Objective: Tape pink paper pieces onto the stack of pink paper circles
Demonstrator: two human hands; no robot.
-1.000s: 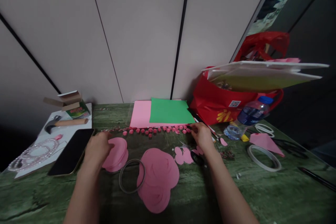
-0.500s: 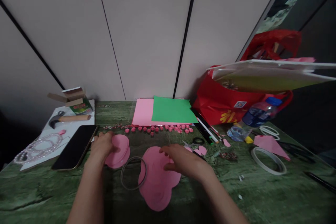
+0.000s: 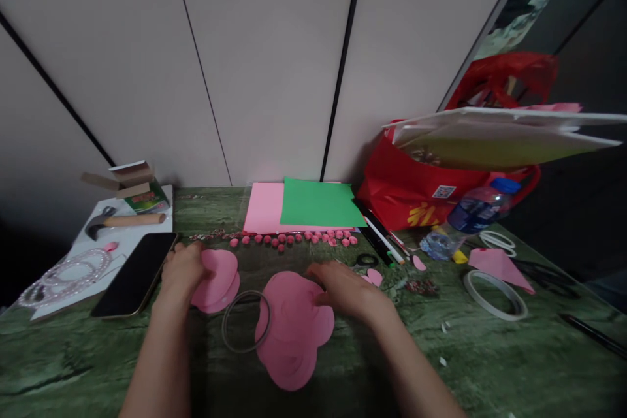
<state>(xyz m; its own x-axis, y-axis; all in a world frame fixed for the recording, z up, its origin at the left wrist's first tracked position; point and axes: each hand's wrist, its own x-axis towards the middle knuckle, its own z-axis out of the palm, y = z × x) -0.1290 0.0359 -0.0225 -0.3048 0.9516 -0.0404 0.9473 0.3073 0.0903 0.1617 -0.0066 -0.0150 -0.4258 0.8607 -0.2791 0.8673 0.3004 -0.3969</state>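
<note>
Green tabletop (image 3: 490, 372), pink cutouts (image 3: 292, 333) between my hands. Right hand (image 3: 343, 287) gaped at their edge; left hand (image 3: 185, 271) by pink discs (image 3: 219, 284), grip I couldn't tell. Light touch seemed best.

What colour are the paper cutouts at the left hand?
Pink paper cutouts; the head view shows them best.

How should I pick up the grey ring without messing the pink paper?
I'd come from the left and pinch the left rim of the grey ring, inside and outside, since its middle is open. That side lies over bare table, while its right side overlaps the big pink paper shape.
</note>
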